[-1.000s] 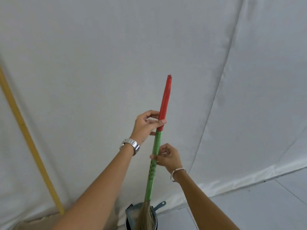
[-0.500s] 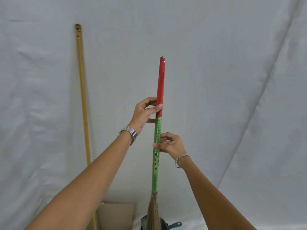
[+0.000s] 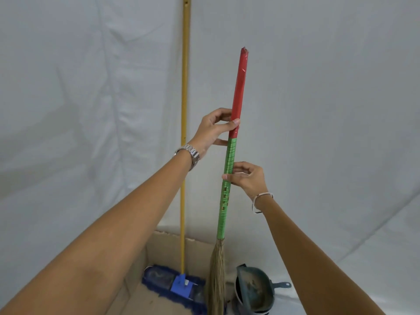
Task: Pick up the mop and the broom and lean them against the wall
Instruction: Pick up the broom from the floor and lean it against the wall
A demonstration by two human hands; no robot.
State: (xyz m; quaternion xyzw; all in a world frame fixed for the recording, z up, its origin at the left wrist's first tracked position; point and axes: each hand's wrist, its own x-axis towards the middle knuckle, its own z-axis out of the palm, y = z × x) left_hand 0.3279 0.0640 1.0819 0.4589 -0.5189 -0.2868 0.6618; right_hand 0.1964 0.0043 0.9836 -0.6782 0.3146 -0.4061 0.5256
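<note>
The broom (image 3: 236,96) stands nearly upright before the white wall, its handle red above and green below, its straw bristles down by the floor. My left hand (image 3: 213,130) pinches the handle where red meets green. Lower down, my right hand (image 3: 247,178) grips the green part with thumb and fingers. The mop (image 3: 184,110) with a long yellow handle leans against the wall just left of the broom, its blue head (image 3: 175,285) resting on cardboard.
A white sheet covers the wall (image 3: 318,110) and drapes onto the floor. A flattened cardboard box (image 3: 163,251) lies under the mop head. A dark teal dustpan (image 3: 254,289) sits right of the bristles.
The view has tilted down and shifted, bringing the mop's yellow handle from the far left to beside the broom. The broom now stands more upright. Both hands keep their hold.
</note>
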